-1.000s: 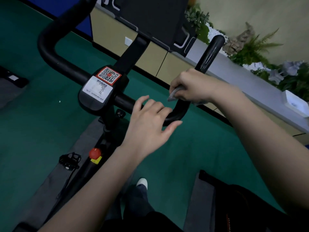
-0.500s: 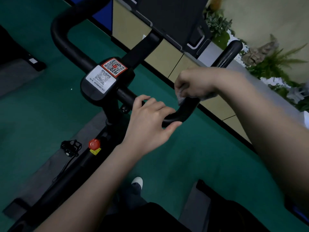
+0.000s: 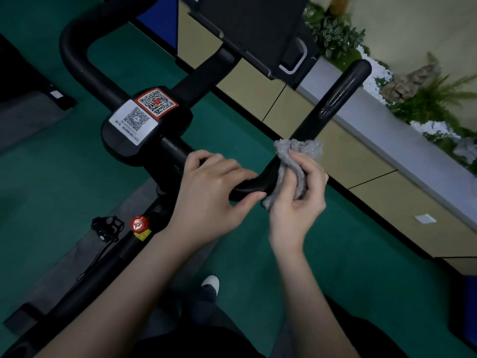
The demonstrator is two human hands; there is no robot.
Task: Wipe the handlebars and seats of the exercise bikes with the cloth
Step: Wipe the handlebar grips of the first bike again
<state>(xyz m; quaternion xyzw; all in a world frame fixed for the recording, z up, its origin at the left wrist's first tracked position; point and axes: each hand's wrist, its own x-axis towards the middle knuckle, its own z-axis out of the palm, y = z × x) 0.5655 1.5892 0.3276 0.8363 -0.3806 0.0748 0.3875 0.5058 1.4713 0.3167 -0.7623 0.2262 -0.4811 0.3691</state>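
**Pressing grey cloth to handlebar bend**

Head view: left hand [image 3: 206, 192] grips the black handlebar [image 3: 333, 99] at its right bend, fingers curled over the top and thumb underneath. Right hand [image 3: 296, 202] is just right of it, fingers and thumb clamped on a bunched grey cloth [image 3: 291, 161]. The cloth touches the bar where the right arm turns up and away. Console [image 3: 121, 146] with two QR stickers sits left of the hands. Red knob [image 3: 139, 224] and pedal [image 3: 104, 226] are near left, over the green floor [image 3: 361, 254]. Plants [image 3: 433, 99] are far right.
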